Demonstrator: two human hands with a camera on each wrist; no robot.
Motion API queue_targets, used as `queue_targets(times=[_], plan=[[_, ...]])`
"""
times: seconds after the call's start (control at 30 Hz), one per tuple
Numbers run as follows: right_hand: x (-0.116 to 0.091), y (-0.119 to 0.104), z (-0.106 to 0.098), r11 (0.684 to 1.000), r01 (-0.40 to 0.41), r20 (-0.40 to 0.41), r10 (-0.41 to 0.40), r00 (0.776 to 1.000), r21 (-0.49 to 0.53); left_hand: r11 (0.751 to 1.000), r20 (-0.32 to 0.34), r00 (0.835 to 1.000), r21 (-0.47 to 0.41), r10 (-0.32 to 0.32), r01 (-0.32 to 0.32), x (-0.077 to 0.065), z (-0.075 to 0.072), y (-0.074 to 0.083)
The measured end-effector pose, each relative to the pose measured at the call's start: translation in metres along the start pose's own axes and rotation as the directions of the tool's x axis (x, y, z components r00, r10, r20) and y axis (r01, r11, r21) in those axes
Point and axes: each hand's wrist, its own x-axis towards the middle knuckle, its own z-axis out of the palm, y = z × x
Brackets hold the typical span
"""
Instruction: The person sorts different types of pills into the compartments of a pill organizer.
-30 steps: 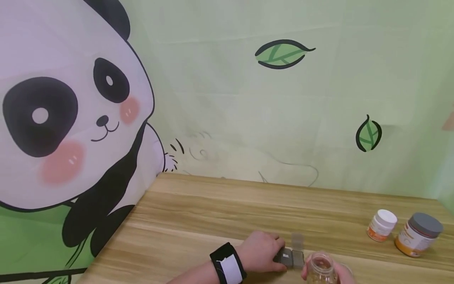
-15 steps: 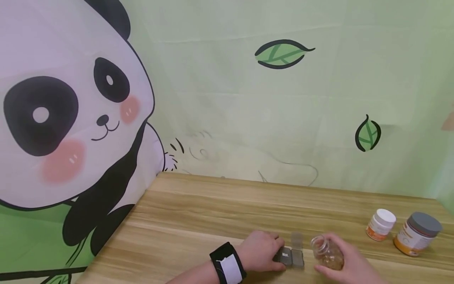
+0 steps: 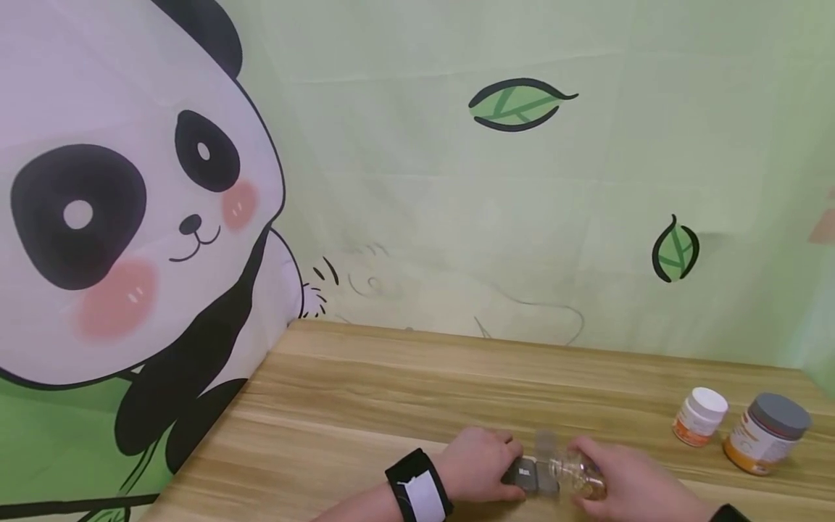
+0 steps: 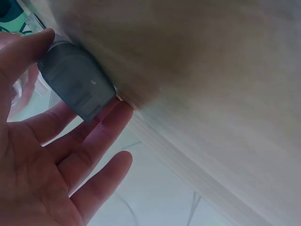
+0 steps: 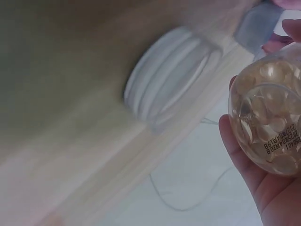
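My left hand [image 3: 479, 464] steadies a small grey pill organizer [image 3: 524, 475] on the table, pinching it between thumb and fingers. One compartment, marked "Mon.", has its cover down; beside it, a clear flap [image 3: 545, 442] stands flipped back from the right-hand compartment. With its fingers around a clear bottle [image 3: 580, 475], my right hand [image 3: 642, 478] tips it left, the uncapped mouth right over that compartment. Amber softgel capsules [image 5: 265, 106] fill the bottle's base in the right wrist view. The organizer's dark end [image 4: 77, 80] shows between thumb and fingers in the left wrist view.
A whitish round screw lid [image 5: 171, 77] lies on the table near the right hand. Farther right stand a small white-capped jar [image 3: 700, 417] and a larger grey-capped jar [image 3: 767, 433]. Behind the wooden tabletop [image 3: 417, 377] hangs a panda-print cloth [image 3: 404, 181].
My right hand has brought the bottle from upright at the front to tilted, then left over the organizer's open compartment. The left hand and organizer have stayed in place.
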Motion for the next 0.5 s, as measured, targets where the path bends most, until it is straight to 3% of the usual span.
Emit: queue_targets(times=[0.23, 0.5], plan=[[0.007, 0.005, -0.004, 0.993, 0.055, 0.002, -0.055, 0.999, -0.107, 1.0, -0.006, 1.0, 0.003, 0.004, -0.004, 0.0, 0.001, 0.0], [0.014, 0.003, -0.006, 0.961, 0.136, 0.028, -0.134, 0.991, -0.242, 1.0, 0.005, 1.0, 0.0, 0.0, 0.0, 0.0, 0.0, 0.0]])
